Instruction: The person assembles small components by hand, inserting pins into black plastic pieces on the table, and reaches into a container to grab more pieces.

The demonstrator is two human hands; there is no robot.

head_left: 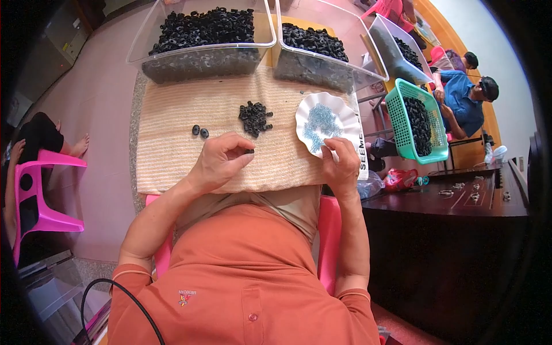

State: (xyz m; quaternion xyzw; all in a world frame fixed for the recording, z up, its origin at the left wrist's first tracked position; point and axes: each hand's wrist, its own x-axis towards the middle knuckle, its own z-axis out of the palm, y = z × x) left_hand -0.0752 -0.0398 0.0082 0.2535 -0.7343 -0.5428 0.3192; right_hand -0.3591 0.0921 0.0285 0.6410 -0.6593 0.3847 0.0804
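Your left hand [221,163] is above the striped towel [172,109], and its thumb and index finger pinch a small black piece [249,151]. This piece is just in front of the pile of black pieces [254,118], apart from it. Two more black parts [204,133] lie on the towel to the left of the pile, near your left hand.

Your right hand [342,164] is at the near edge of the white plate [348,119], which has a wavy rim. Its thumb and index finger come close together beside the light blue beads [322,118]; I cannot tell whether a bead is between them. The beads are spread over the middle of the plate.

Behind the towel stand two clear bins, the left bin [145,37] and the middle bin [363,70], both holding many black parts. Further right there is a third bin [384,47], and in front of it a green basket [397,123], also with black parts inside. Beyond the basket sits a person in a blue shirt [462,106].
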